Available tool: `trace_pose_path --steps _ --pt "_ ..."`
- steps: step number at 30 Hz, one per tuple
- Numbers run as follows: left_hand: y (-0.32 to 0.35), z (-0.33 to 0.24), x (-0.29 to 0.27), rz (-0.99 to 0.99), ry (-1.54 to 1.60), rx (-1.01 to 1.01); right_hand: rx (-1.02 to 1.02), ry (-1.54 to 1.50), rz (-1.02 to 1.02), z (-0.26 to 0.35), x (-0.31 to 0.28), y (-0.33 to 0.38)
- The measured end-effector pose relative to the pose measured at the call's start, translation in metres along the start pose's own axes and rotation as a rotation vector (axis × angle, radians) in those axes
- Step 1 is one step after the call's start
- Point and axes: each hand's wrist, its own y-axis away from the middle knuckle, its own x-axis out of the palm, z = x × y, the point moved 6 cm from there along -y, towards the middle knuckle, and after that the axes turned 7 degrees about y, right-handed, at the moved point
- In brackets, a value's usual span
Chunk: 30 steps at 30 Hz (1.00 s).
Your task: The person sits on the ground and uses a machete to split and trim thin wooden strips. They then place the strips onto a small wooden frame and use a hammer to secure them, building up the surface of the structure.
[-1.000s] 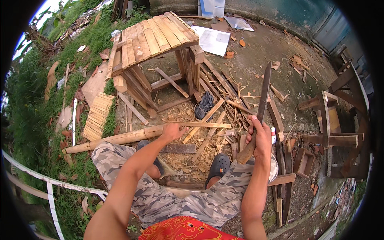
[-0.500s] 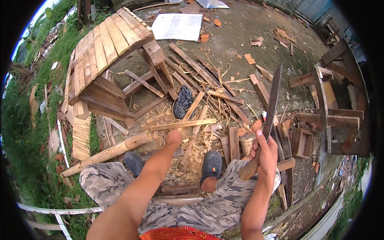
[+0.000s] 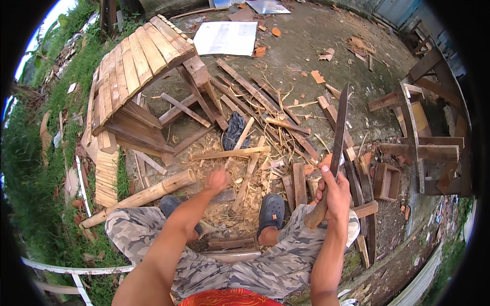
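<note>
While the right hand (image 3: 334, 196) gripped a machete (image 3: 339, 135), the left hand (image 3: 217, 180), having released the crosswise strip (image 3: 214, 154), seemed closed on a slanting stick (image 3: 244, 133), apparently the new workpiece.

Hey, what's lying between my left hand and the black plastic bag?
In the head view, a light wooden strip and a slanting stick cross there, among wood shavings.

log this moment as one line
left hand: at pale wood strip, grip unclear; right hand: gripping machete; bamboo pole: beside left clog
</note>
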Motion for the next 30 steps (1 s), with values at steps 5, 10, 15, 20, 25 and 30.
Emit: trace_pose_path --steps 5,10,15,20,25,30 --pt "0.023 -0.004 -0.024 0.111 0.723 -0.180 -0.053 -0.002 0.018 0.003 0.003 0.005" --pt "0.057 -0.028 -0.079 0.065 0.554 -0.039 -0.109 -0.022 0.035 0.004 0.009 0.007" --pt "0.096 -0.065 -0.154 -0.214 0.470 0.396 -0.149 -0.056 0.066 0.002 0.027 0.000" --pt "0.135 -0.095 -0.210 -0.264 0.535 0.440 -0.249 0.001 0.181 0.006 0.071 -0.001" --pt "0.174 -0.127 -0.232 -0.392 0.337 0.558 -0.361 -0.145 0.274 0.014 0.121 0.013" --pt "0.189 -0.136 -0.232 -0.409 0.246 0.643 -0.361 -0.326 0.196 0.016 0.139 0.013"
